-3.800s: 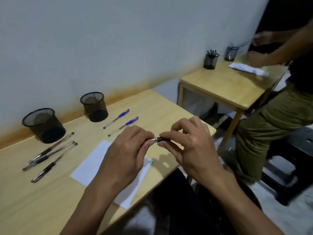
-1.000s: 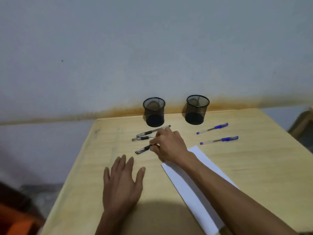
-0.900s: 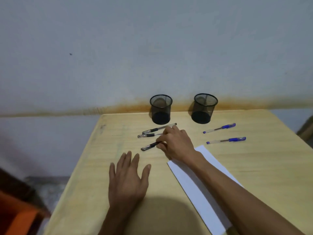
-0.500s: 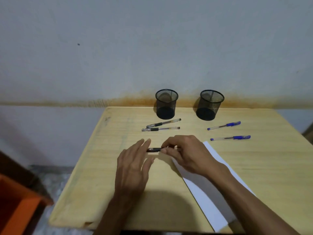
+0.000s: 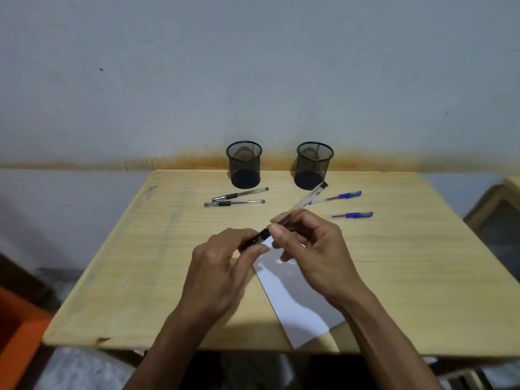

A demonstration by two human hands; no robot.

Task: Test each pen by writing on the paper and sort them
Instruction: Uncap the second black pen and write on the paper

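Both my hands hold one black pen (image 5: 305,200) above the wooden table (image 5: 146,263). My right hand (image 5: 312,249) grips its clear barrel, which points up and to the right. My left hand (image 5: 222,266) pinches its black cap end. A white sheet of paper (image 5: 295,299) lies under my hands, reaching the table's near edge. Two black pens (image 5: 236,199) lie side by side in front of the left mesh cup (image 5: 244,164). Two blue pens (image 5: 347,205) lie to the right of the right mesh cup (image 5: 313,164).
Both mesh cups stand against the grey wall at the table's far edge. An orange object (image 5: 17,333) sits on the floor at the lower left. Part of another wooden table (image 5: 503,198) shows at the right edge.
My right hand picked the nearest black pen off the table and lifted it toward me. My left hand rose from the tabletop and took its cap end. The pen now tilts upward.
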